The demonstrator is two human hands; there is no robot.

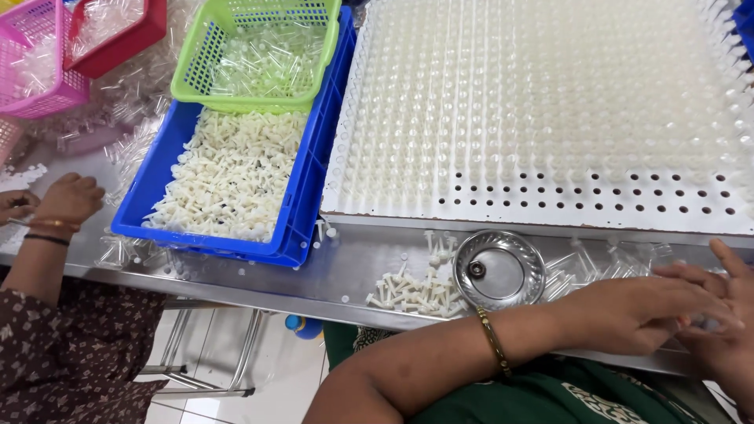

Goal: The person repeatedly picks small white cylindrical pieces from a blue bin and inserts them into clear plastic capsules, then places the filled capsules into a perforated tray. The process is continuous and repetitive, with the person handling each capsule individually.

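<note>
Pinching a small clear tube [701, 322] between my left hand [640, 312] and right hand [726, 330], fingers curled together at the table edge. Its long axis is too hidden to tell. White stoppers [412, 292] lie scattered beside the steel dish [499, 269].

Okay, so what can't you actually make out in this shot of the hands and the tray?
Head view only:
- Left hand covers whatever its fingers pinch.
- Right hand is cut off by the frame's right edge.
- Clear tubes on the table blur together, too small to count.
- The co-worker's hand hides its work.

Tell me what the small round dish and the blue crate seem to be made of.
Small round dish: likely polished metal, with mirror-like glints and a fluted rim. Blue crate: looks like moulded plastic, with uniform colour and a dull sheen.
</note>
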